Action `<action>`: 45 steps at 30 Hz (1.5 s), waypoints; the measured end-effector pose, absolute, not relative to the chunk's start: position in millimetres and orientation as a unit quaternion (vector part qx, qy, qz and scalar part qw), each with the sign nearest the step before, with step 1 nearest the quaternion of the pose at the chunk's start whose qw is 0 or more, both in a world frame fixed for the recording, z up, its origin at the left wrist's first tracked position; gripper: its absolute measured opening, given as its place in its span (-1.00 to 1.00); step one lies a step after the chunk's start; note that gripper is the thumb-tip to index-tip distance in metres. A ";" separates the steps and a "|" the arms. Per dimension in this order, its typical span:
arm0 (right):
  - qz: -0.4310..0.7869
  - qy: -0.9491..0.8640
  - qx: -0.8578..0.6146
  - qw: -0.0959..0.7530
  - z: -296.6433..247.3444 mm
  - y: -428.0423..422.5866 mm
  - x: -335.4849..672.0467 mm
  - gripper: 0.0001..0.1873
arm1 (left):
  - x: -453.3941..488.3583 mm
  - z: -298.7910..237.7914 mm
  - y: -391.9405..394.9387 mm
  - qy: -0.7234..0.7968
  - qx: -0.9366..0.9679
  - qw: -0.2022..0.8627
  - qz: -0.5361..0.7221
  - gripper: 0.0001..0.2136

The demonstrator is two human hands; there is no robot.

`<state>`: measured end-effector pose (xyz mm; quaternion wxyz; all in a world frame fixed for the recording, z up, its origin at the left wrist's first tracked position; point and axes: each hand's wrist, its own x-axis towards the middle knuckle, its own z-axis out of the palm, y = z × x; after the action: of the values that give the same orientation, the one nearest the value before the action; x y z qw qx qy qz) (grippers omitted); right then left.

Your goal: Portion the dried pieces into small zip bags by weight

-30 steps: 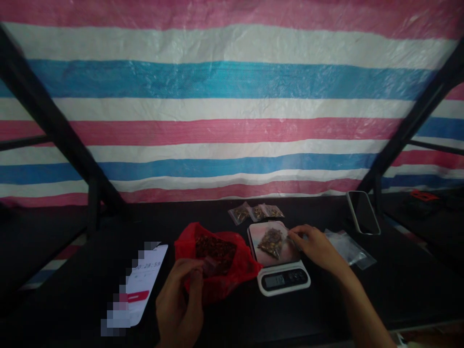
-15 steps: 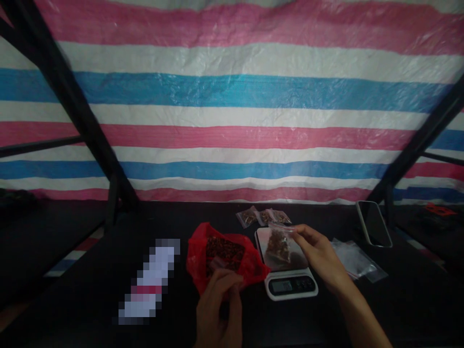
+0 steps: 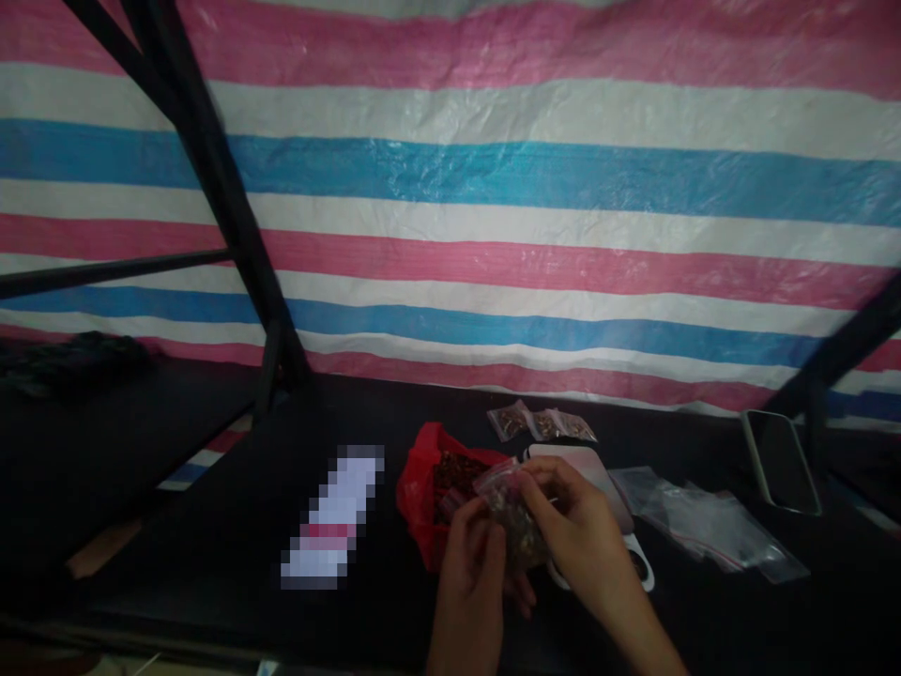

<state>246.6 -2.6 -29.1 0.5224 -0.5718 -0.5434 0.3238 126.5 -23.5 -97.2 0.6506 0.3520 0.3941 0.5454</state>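
Observation:
A small clear zip-lock bag with brown dried bits inside is held up in front of the red bag and the scale. My right hand pinches its top right edge, thumb in front. My left hand has its fingers closed at the bag's left side, partly hidden by it. Just behind lies an open red plastic bag with dark reddish-brown dried pieces. The white kitchen scale is mostly covered by my right hand, its display hidden.
Several filled small bags lie in a row behind the scale. Flat clear plastic bags are spread to the right, with a phone beyond. A blurred-out pale item lies left. Black frame bars rise before striped sheeting.
My right hand has lifted the filled zip-lock bag off the scale and brought it left and nearer. My left hand has moved right to meet it. The view has turned slightly left.

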 end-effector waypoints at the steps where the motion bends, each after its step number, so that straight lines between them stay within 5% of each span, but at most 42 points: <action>1: 0.323 -0.547 -0.573 0.519 -31.8 -1.5 243.1 -0.57 | 124.7 -98.6 -21.8 0.399 0.331 0.652 0.554 -0.32; 8: 0.290 -0.643 -0.585 0.399 -39.9 1.0 237.0 -0.57 | 106.3 -102.8 -14.4 0.390 0.296 0.712 0.502 -0.13; 19: 0.213 -0.692 -0.616 0.310 -47.0 1.2 245.9 -0.56 | 105.7 -101.5 -11.0 0.379 0.307 0.743 0.459 -0.12; 45: 0.286 -0.685 -0.583 0.329 -35.7 -5.9 252.5 -0.65 | 103.6 -83.7 -17.2 0.441 0.360 0.724 0.390 -0.08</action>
<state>252.5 -5.9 -35.7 0.3294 -0.5833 -0.6850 0.2864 103.6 -17.2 -83.7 0.7238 0.3604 0.4410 0.3895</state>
